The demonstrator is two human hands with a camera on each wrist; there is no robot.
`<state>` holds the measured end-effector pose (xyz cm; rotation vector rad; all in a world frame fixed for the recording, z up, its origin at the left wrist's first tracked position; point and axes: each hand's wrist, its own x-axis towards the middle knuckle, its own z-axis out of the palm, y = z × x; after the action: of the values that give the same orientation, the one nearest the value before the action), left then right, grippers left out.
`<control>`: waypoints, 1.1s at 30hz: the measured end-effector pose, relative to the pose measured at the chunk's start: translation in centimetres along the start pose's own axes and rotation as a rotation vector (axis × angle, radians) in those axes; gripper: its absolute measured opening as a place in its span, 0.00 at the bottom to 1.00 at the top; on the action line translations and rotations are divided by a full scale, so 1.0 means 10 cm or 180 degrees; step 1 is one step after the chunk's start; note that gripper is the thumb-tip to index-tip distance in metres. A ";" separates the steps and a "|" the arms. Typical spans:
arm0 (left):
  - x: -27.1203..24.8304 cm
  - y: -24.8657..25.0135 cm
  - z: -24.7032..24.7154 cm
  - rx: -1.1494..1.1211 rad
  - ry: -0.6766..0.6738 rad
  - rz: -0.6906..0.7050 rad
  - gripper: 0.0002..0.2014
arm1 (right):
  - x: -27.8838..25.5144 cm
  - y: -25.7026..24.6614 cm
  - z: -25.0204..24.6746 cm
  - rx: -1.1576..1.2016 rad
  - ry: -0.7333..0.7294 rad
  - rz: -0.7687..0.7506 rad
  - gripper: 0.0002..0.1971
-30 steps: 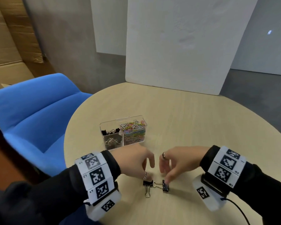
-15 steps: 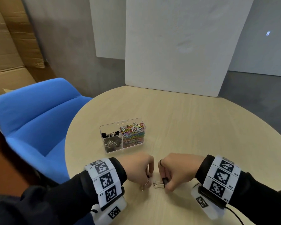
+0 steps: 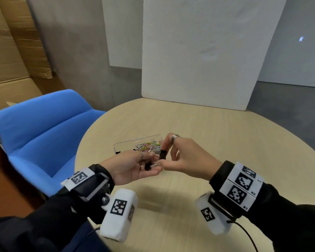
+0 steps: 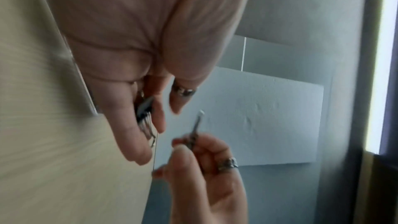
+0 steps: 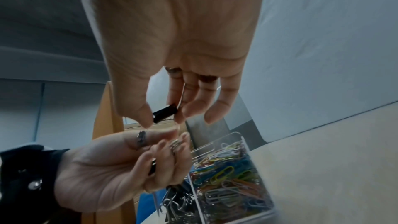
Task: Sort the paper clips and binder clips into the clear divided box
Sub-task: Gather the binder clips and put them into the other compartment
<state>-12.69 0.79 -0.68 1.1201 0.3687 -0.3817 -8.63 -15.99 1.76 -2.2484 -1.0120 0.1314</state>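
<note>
Both hands hover above the table just in front of the clear divided box (image 3: pixel 124 143). My left hand (image 3: pixel 149 165) is palm up, and its curled fingers hold a black binder clip (image 3: pixel 148 166), seen again in the left wrist view as the binder clip (image 4: pixel 144 108). Thumb and fingers of my right hand (image 3: pixel 163 158) pinch a second black binder clip (image 3: pixel 163 154), and this second clip (image 5: pixel 165 113) shows clearly in the right wrist view. The box's right compartment holds coloured paper clips (image 5: pixel 228 175). Its left compartment holds black binder clips (image 5: pixel 175 202).
The round light wooden table (image 3: pixel 216 135) spreads out to the right and front of the box. A blue chair (image 3: pixel 44 131) stands at the left edge. A white foam board (image 3: pixel 198 57) leans at the table's far side.
Both hands have lifted off the table, each with a binder clip, and moved up toward the box. The left hand has turned palm up. No clips lie on the table in front.
</note>
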 end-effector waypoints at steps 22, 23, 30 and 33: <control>-0.17 0.45 -0.42 0.0664 0.0318 0.0729 0.16 | 0.60 0.30 0.20 -0.0994 -0.0183 0.0325 0.36; -0.16 0.48 -0.44 0.1061 0.0481 0.0823 0.16 | 0.63 0.31 0.23 -0.1050 -0.0258 0.0293 0.37; 0.02 0.47 -0.47 0.4243 0.1085 0.1100 0.18 | 0.74 0.33 0.31 -0.1071 -0.0391 0.0198 0.33; 0.05 0.41 -0.44 0.4419 0.1118 0.1270 0.17 | 0.74 0.35 0.31 -0.1004 -0.0354 0.0185 0.33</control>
<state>-10.71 6.38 0.65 2.5862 0.1320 -0.0246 -2.28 -10.85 -1.56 -2.5820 -1.0889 0.1305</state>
